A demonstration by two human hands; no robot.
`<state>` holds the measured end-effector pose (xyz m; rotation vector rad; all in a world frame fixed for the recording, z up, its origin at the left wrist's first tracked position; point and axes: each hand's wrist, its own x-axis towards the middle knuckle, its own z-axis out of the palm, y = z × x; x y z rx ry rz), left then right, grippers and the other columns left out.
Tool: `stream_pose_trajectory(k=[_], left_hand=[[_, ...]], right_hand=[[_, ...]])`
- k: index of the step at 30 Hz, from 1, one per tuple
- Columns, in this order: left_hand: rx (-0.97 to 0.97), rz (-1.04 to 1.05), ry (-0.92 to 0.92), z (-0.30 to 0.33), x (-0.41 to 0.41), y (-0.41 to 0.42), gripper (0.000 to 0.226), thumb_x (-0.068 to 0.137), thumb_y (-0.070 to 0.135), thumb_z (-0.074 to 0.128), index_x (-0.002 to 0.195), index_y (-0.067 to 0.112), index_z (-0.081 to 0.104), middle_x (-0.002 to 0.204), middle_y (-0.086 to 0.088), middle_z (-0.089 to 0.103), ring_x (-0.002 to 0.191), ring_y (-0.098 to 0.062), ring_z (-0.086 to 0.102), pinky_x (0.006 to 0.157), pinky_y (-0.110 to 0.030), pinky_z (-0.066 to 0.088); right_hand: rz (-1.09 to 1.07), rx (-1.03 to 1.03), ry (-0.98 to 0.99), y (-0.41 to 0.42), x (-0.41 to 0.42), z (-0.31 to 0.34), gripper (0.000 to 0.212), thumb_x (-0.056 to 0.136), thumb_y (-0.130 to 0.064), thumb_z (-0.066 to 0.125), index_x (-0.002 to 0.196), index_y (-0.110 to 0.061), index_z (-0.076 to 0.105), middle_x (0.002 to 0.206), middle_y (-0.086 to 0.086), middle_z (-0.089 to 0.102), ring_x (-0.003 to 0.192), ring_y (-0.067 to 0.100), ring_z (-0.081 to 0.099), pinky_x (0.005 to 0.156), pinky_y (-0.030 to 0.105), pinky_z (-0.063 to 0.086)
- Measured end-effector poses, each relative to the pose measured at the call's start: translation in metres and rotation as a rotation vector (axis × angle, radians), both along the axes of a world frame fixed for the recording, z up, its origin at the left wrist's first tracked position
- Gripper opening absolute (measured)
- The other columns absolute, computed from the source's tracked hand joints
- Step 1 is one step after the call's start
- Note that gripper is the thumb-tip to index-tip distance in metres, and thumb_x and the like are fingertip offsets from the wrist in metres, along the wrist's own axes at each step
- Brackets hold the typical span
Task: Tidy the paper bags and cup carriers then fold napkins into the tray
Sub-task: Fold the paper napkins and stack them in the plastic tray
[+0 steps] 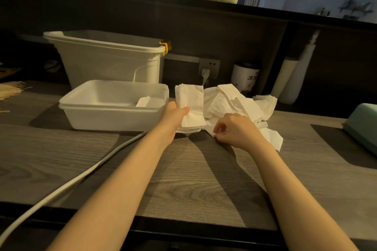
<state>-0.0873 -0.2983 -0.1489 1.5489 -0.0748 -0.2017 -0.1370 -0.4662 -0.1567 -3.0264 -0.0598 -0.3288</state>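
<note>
One folded napkin (143,100) in white tray (114,117), beside tall bin (106,61)

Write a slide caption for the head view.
Left hand holds folded napkins beside the tray; right hand pinches a loose napkin.

Folded napkin stack (189,100) upright beside white tray (114,116); loose napkins (234,102) heaped right.

The setting was a café or shop service counter. A wood-grain worktop (193,169) ran behind a raised dark customer ledge (183,0), with plastic storage bins (106,63), a tea canister (244,77) and sleeved cup stacks (293,79).
</note>
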Motion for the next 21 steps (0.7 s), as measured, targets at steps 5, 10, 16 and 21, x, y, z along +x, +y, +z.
stream_pose_trajectory(k=[5, 10, 16, 21], left_hand=[[0.016, 0.012, -0.003, -0.001, 0.002, -0.001, 0.037, 0.096, 0.012, 0.048, 0.132, 0.010, 0.040, 0.133, -0.009, 0.049, 0.118, -0.026, 0.050, 0.094, -0.039, 0.047], [0.050, 0.039, -0.023, -0.002, 0.003, -0.002, 0.039, 0.096, 0.012, 0.046, 0.135, 0.009, 0.039, 0.135, -0.009, 0.047, 0.122, -0.027, 0.047, 0.094, -0.038, 0.045], [0.077, 0.021, -0.027, -0.004, 0.001, -0.002, 0.040, 0.097, 0.015, 0.046, 0.135, 0.009, 0.037, 0.135, -0.009, 0.047, 0.121, -0.026, 0.047, 0.090, -0.035, 0.045], [0.097, 0.016, -0.023, -0.002, -0.001, -0.003, 0.037, 0.096, 0.017, 0.048, 0.132, 0.009, 0.040, 0.132, -0.009, 0.049, 0.120, -0.026, 0.048, 0.091, -0.037, 0.045]], right_hand=[[-0.056, 0.075, -0.108, 0.001, 0.005, -0.005, 0.015, 0.085, -0.029, 0.062, 0.097, -0.024, 0.068, 0.099, -0.006, 0.056, 0.091, 0.012, 0.050, 0.075, 0.024, 0.042], [-0.086, 0.580, -0.279, -0.003, 0.003, 0.009, 0.011, 0.091, -0.021, 0.059, 0.099, -0.015, 0.064, 0.094, -0.007, 0.058, 0.086, 0.007, 0.055, 0.068, 0.015, 0.041], [-0.203, 1.183, -0.303, 0.001, 0.001, 0.022, 0.012, 0.097, -0.019, 0.046, 0.092, -0.016, 0.058, 0.105, 0.005, 0.059, 0.093, 0.020, 0.059, 0.072, 0.026, 0.053], [-0.166, 1.534, -0.296, 0.006, -0.004, 0.032, 0.018, 0.098, -0.018, 0.044, 0.112, -0.012, 0.052, 0.106, 0.007, 0.060, 0.090, 0.020, 0.063, 0.074, 0.029, 0.055]])
